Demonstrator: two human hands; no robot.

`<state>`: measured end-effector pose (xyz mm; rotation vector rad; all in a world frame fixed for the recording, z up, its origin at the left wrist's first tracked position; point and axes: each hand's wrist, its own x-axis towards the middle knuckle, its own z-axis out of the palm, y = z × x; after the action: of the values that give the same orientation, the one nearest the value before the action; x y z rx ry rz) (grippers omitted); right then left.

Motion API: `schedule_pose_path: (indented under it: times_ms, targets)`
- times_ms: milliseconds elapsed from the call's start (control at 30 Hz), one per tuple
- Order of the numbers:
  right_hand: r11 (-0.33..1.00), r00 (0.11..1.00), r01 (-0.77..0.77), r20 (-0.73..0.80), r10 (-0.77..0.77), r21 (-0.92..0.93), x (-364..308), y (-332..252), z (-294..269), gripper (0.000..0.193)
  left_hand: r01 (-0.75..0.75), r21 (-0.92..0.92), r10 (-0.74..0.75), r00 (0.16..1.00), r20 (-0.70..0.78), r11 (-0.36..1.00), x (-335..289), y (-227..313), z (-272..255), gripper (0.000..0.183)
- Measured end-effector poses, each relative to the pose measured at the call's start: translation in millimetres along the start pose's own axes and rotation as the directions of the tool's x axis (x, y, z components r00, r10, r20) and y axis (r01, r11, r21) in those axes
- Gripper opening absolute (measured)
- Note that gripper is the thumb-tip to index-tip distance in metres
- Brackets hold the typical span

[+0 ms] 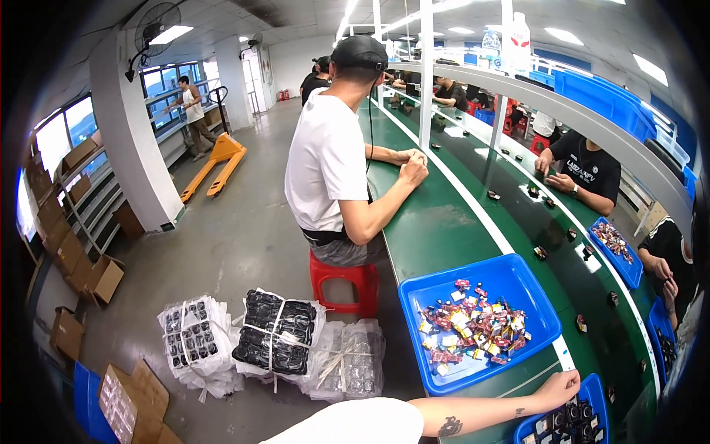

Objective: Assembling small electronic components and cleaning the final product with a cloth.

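Left hand (560,387) at blue bin (592,385) rim, grip seemingly loose, empty.

The left forearm stretches rightward, its hand (560,388) loosely curled, palm down.

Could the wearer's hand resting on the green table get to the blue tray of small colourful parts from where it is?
Probably yes. The hand rests on the table edge right beside the blue tray, and nothing lies between them. Which hand it is cannot be told.
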<state>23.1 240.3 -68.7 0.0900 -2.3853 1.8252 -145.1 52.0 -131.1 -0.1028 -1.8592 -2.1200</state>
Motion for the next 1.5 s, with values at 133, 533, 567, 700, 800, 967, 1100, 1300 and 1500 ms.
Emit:
schedule_pose_path:
  times_ms: [133,533,567,700,800,967,1100,1300,1500]
  targets:
    - [1.0,1.0,-0.005,0.002,0.005,0.006,-1,-1,0,0.017,0.007,-0.018,-0.007,1.0,0.012,1.0,0,2,-1,0.015]
    - [0.999,0.999,0.034,0.015,-0.035,0.025,0,-2,0,0.017,0.021,-0.044,-0.02,1.0,0.018,0.999,-1,4,1,0.016]
    - [0.999,0.999,0.034,0.018,-0.034,0.026,0,-3,1,0.017,0.018,-0.04,-0.017,1.0,0.016,0.999,-1,3,0,0.015]
    - [1.0,1.0,0.0,0.012,0.0,0.007,-1,-5,3,0.017,0.011,-0.007,-0.01,1.0,0.016,1.0,0,2,-1,0.015]
    - [1.0,1.0,0.006,0.011,-0.006,0.003,-1,-6,3,0.016,0.011,-0.012,-0.01,1.0,0.01,1.0,0,5,-1,0.014]
    - [1.0,1.0,0.008,0.015,-0.008,0.017,-1,-5,3,0.017,0.018,-0.006,-0.018,1.0,0.004,1.0,1,-2,2,0.014]
    - [0.999,0.999,0.038,0.024,-0.038,0.0,-1,-4,2,0.017,0.014,-0.028,-0.014,1.0,0.009,1.0,2,-7,4,0.014]
    - [0.999,0.999,0.031,0.021,-0.031,0.01,-1,-5,3,0.016,0.002,-0.02,-0.002,1.0,0.0,1.0,0,-1,2,0.013]
    - [0.999,0.999,0.019,0.029,-0.02,0.028,-1,-5,3,0.017,-0.027,-0.008,0.027,1.0,0.002,1.0,1,-3,2,0.013]
